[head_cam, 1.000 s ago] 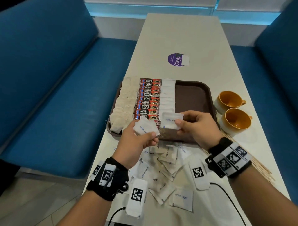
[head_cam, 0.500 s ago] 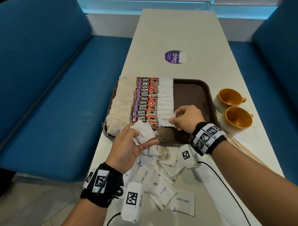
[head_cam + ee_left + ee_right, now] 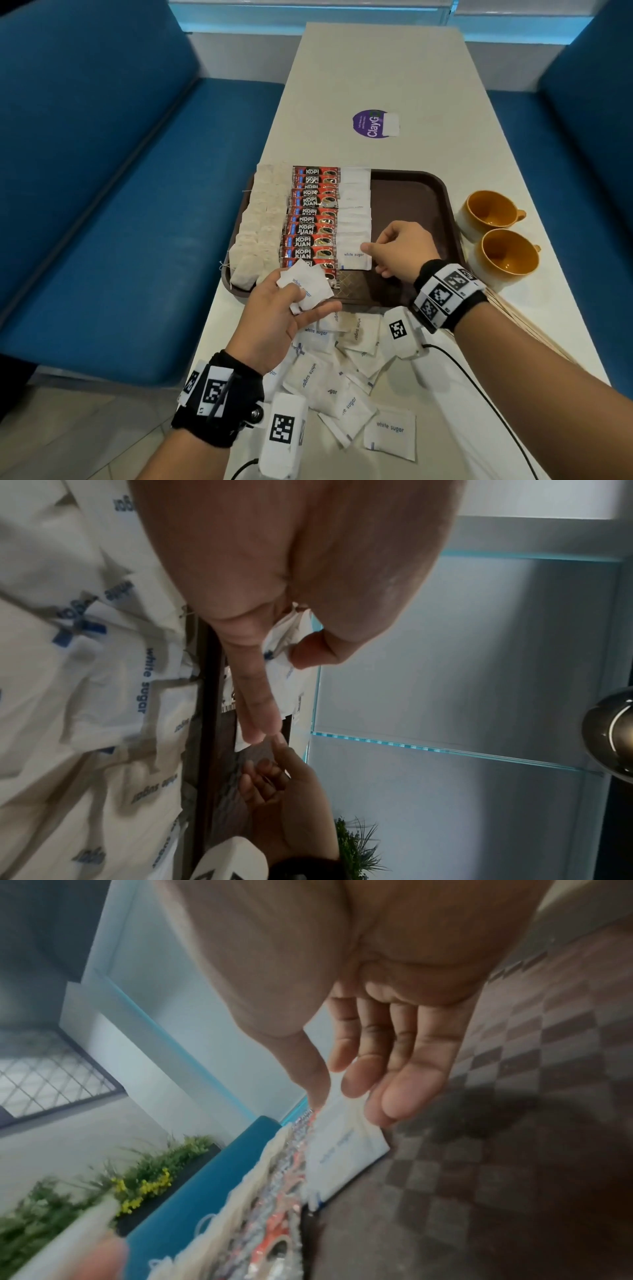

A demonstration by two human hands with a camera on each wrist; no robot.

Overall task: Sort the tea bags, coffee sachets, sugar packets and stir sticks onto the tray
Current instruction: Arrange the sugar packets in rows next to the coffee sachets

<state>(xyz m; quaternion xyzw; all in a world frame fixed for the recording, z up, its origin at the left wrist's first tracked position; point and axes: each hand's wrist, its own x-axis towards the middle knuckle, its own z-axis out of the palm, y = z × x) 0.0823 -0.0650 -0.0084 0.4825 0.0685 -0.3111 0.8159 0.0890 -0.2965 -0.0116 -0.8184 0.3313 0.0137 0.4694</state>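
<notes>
- Sugar packets are held in the left hand grip, just off the tray near edge.
- Right hand: fingers relaxed, fingertip touching the last-laid packet on the tray.
- Judged: the sugar column's open end lies tray-inward of the left grip, nearer the right hand.

Wrists: we wear black bands with white square-code tags.
Cameras: white boxes, coded, black cables trailing toward 6 o'clock.
Arms: bare.

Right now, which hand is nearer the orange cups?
Right. The right hand is over the tray, beside the orange cups; the left hand, holding sugar packets, is further away.
</notes>
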